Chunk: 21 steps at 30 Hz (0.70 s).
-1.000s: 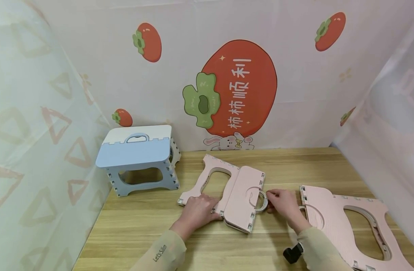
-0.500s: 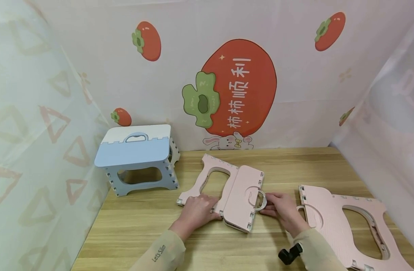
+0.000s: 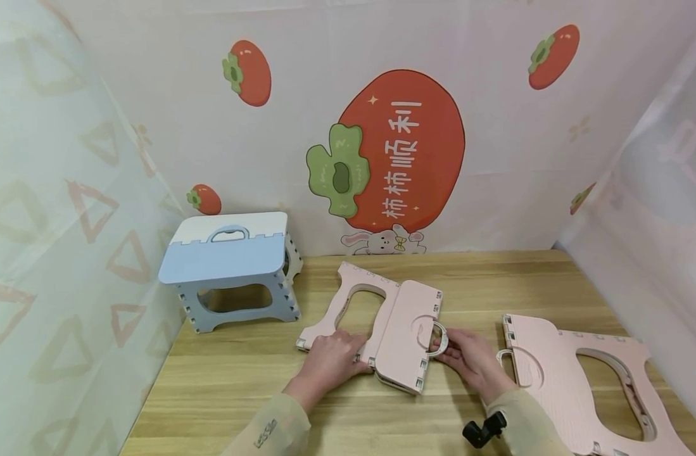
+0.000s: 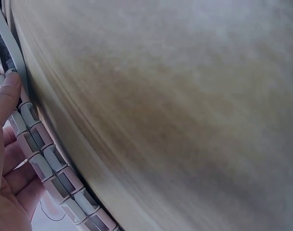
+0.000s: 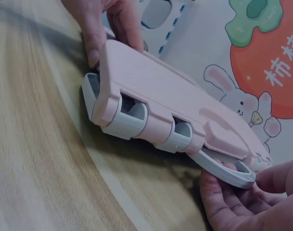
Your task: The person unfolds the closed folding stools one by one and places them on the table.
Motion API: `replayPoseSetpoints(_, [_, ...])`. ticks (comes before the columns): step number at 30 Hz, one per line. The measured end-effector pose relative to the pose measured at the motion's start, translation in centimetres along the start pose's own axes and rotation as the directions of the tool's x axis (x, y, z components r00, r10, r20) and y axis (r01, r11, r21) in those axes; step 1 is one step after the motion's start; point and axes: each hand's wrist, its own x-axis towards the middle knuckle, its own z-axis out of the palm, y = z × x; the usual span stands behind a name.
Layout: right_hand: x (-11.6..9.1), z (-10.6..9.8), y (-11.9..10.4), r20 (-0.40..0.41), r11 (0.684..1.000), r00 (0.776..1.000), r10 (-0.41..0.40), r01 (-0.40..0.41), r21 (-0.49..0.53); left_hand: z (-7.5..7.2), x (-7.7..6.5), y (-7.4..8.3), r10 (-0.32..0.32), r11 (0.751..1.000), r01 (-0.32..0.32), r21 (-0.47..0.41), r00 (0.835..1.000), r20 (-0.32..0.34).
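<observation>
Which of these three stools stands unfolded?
The blue-and-white stool, back left, standing upright; the middle pink stool and the right pink stool lie folded.

A blue-and-white folding stool (image 3: 228, 258) stands unfolded at the back left of the wood-grain surface (image 3: 382, 421), in front of a pale backdrop (image 3: 507, 190) printed with red persimmons (image 3: 436, 152) and a rabbit (image 3: 384, 242). At right, a pink stool (image 3: 561, 373) lies folded flat. A triangle-patterned sheet (image 3: 45, 253) hangs at left.

A: How is the area bounded?

B: A wood-grain tabletop (image 3: 484, 278) is backed by a white printed sheet (image 3: 496, 190); red fruits (image 3: 436, 145), a white rabbit (image 3: 384, 241) and white lettering (image 3: 401, 155) are shown on it.

A: How are the sides closed?

B: The left sheet (image 3: 40, 266) is printed with triangles; the right sheet (image 3: 655, 253) is marked with faint pink patterning.
</observation>
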Motion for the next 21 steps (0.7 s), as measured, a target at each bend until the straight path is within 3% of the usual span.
replayPoseSetpoints(12, [0.23, -0.29, -0.19, 0.069, 0.992, 0.997, 0.021, -0.029, 0.12, -0.65, -0.11, -0.52, 0.041, 0.998, -0.036, -0.056, 0.995, 0.092])
replayPoseSetpoints(21, [0.23, -0.95, -0.49, 0.116, 0.969, 0.988, 0.101, -0.124, 0.212, -0.88, -0.02, -0.24, 0.034, 0.998, -0.03, -0.052, 0.996, 0.082])
